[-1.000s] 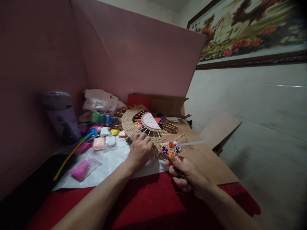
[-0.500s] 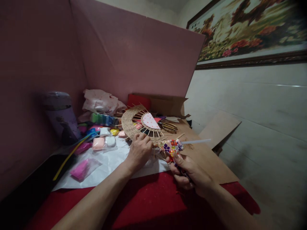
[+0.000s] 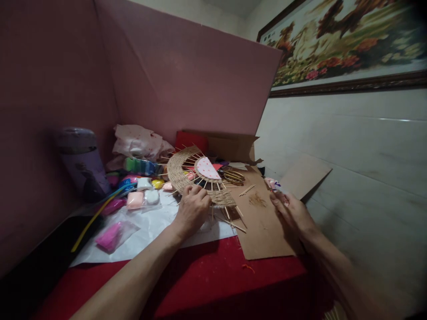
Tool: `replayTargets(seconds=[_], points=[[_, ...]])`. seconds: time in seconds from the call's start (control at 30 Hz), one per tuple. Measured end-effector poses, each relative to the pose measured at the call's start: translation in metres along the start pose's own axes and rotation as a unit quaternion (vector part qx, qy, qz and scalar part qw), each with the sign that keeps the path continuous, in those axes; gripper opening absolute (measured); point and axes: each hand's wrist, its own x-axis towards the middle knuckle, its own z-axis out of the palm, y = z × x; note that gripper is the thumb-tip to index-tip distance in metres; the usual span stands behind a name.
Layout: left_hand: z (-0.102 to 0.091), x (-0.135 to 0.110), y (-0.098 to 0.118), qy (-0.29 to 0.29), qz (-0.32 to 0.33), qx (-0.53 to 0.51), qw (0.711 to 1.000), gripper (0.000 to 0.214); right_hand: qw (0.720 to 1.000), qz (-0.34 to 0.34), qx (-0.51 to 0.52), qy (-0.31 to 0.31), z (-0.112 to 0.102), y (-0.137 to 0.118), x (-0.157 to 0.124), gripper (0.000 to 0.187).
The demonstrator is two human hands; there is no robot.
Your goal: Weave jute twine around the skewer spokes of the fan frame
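My left hand (image 3: 192,208) is closed on the lower edge of a half-ring of woven twine (image 3: 176,171) with thin wooden sticks running through it like spokes. At its centre sits a white half-disc (image 3: 207,169) with pink dots. My right hand (image 3: 296,215), off to the right above the cardboard, grips a hot glue gun (image 3: 273,183) covered in a flowery pattern. Much of the glue gun is hidden by the fingers. Several loose sticks (image 3: 235,224) poke out below the weaving.
A brown cardboard sheet (image 3: 263,240) lies on the red cloth (image 3: 207,275), carrying a tuft of fibres (image 3: 257,200). To the left are bagged clay pieces (image 3: 135,200), a pink clay packet (image 3: 110,238) and a purple tumbler (image 3: 83,166). Pink panels (image 3: 187,75) stand behind.
My right hand has carried the glue gun away from the weaving to the right, uncovering its lower right end and the cardboard. My left hand stays where it was.
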Motion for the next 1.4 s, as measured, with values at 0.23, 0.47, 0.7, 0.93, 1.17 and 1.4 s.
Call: replayTargets(seconds=[0.23, 0.47, 0.7, 0.93, 1.17, 1.4], points=[[0.001, 0.001, 0.0, 0.005, -0.003, 0.003, 1.0, 0.015, 0.884, -0.132, -0.445, 0.064, 0.003, 0.043, 0.02, 0.044], [-0.001, 0.001, 0.001, 0.0, 0.002, 0.001, 1.0, 0.013, 0.887, -0.238, -0.379, 0.111, 0.037, 0.004, -0.034, 0.029], [-0.002, 0.001, 0.0, -0.003, 0.004, -0.003, 1.0, 0.014, 0.946, 0.02, 0.147, -0.289, 0.108, -0.032, -0.072, 0.04], [-0.004, 0.001, 0.0, -0.009, 0.022, 0.005, 1.0, 0.012, 0.907, 0.096, 0.322, -0.254, 0.138, -0.043, -0.059, 0.04], [-0.01, 0.004, 0.002, -0.015, 0.057, 0.042, 0.997, 0.013, 0.899, 0.103, 0.353, -0.238, 0.144, -0.043, -0.062, 0.033], [-0.016, 0.004, 0.006, -0.031, 0.057, 0.075, 0.995, 0.01, 0.902, 0.107, 0.347, -0.233, 0.144, -0.043, -0.062, 0.035]])
